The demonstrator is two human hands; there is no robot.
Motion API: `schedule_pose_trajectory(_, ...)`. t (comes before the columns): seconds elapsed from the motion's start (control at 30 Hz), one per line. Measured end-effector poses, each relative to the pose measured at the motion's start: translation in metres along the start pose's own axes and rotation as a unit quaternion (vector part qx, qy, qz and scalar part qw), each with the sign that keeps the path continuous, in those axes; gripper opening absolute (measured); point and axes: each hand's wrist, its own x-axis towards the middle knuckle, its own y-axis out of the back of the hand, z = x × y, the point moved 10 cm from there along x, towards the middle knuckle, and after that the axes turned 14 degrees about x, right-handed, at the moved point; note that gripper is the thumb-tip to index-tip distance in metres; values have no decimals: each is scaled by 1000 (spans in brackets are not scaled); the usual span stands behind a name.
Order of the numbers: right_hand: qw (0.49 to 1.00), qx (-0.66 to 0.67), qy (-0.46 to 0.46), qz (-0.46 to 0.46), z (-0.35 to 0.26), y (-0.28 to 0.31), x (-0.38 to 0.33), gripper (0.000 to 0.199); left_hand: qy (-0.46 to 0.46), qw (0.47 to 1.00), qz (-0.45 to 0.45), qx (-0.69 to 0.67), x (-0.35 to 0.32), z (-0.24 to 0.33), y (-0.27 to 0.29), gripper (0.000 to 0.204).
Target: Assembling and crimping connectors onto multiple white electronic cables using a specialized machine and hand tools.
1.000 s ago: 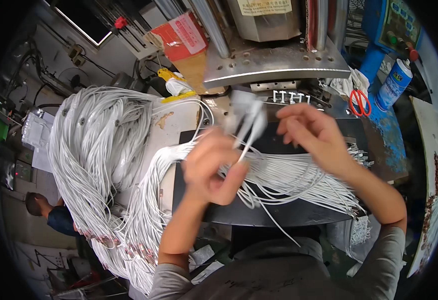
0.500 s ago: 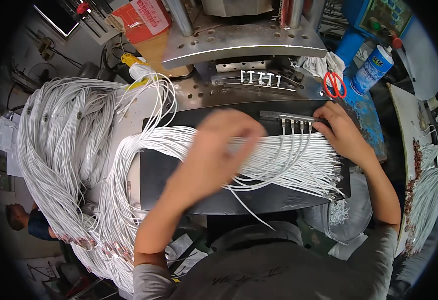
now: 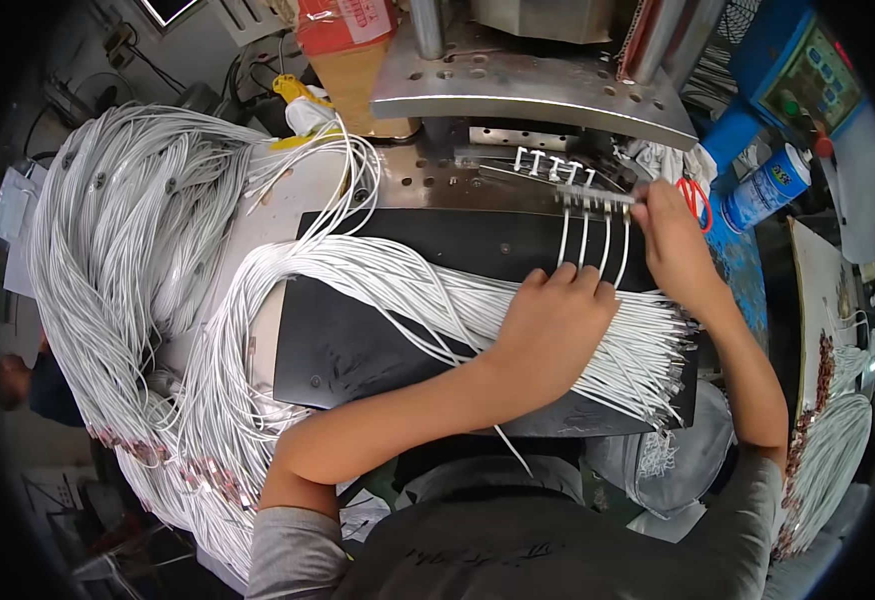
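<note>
My right hand pinches the right end of a narrow metal bar, raised near the press. Metal-ended white cables hang from the bar in a row. Below it, my left hand has its fingers curled over these cables, its palm hidden from above. Under the left hand spreads a thick bundle of white cables, its metal connectors fanned out at the right. The bundle lies across a black board.
Beyond the board stands a steel press, with small white moulded pieces below its plate. Red-handled scissors and a blue spray can are at right. More cables heap up at left. A person's arm shows at far left.
My left hand has come right and down onto the cables below the bar. My right hand has lifted the bar off the board toward the press. The view has shifted slightly.
</note>
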Motion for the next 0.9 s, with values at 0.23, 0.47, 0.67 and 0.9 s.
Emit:
schedule_pose_trajectory(0.23, 996, -22, 66, 54, 63, -31, 103, 30, 34, 996, 13, -85, 64, -88, -9, 29)
schedule_pose_trajectory(0.47, 985, -99, 127, 55, 78, -46, 137, 31, 85, 994, 25, -66, 81, -137, -9, 32)
schedule_pose_trajectory(0.67, 986, -123, 91, 68, 87, -45, 141, 29, 59, 997, 52, 13, 81, -133, -13, 34)
schedule_pose_trajectory(0.9, 986, 57, 147, 60, 3, -37, 99, 34, 121, 982, 125, 69, 63, -142, 1, 40)
